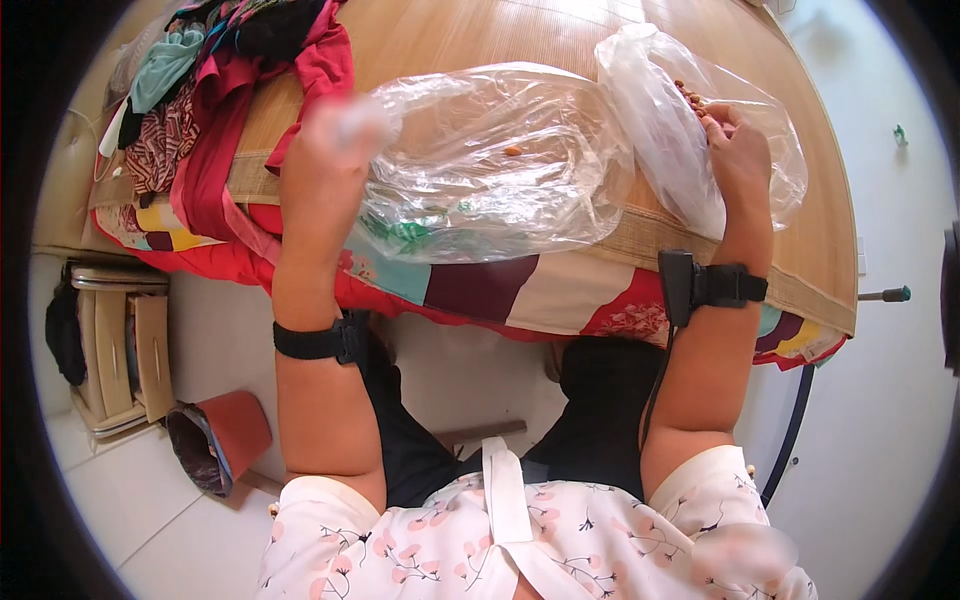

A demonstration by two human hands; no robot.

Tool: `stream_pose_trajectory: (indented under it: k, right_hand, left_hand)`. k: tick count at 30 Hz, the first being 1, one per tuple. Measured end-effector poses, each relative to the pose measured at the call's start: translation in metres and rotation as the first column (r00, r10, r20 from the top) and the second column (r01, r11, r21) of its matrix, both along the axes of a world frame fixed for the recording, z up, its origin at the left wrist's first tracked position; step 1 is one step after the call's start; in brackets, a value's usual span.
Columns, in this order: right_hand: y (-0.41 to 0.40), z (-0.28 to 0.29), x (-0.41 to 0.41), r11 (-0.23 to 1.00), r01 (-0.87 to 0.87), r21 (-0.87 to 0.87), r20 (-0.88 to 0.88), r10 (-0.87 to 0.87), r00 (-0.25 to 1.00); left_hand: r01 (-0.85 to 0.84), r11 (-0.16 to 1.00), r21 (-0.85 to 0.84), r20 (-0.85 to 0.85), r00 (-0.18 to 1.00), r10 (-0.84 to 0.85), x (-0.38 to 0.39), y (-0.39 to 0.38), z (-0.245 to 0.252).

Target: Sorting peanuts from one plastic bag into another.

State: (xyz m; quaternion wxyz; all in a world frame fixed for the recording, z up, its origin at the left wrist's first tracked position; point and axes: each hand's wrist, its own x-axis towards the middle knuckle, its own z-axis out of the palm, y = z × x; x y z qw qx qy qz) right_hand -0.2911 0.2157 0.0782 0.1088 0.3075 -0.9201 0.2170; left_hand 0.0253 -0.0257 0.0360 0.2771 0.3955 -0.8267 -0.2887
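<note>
A large clear plastic bag [555,202] lies on the bamboo mat before me, with one small orange-brown piece [512,151] showing in its middle and green marks near its lower left. My left hand [341,131] is closed on the gathered end of this bag; a blur covers its fingers. To the right lies a second, whitish clear plastic bag [660,142]. My right hand [737,146] is at that bag, thumb and fingertips together beside a row of small brown pieces [690,99]. Whether the fingers pinch a piece or only the film, I cannot tell.
A heap of clothes [225,112], red, teal and patterned, lies at the upper left. The bamboo mat [450,30] covers a bed with a colourful patchwork cover [480,289] along its near edge. On the floor at the left stand a red waste bin [244,431] and a small cabinet [116,345].
</note>
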Motion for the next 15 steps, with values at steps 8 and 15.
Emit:
stream_pose_trajectory:
  k: [8,15]
  right_hand:
    - [-0.042,0.017,0.086,0.795,-0.471,-0.384,0.112,0.546,0.83]
    - [-0.074,-0.04,0.106,0.867,-0.479,-0.137,-0.215,0.446,0.869]
  left_hand:
    - [0.127,0.881,0.457,-0.565,0.806,0.177,-0.005,0.015,0.019]
    - [0.407,0.664,0.628,-0.737,0.585,0.338,0.013,0.013,0.037]
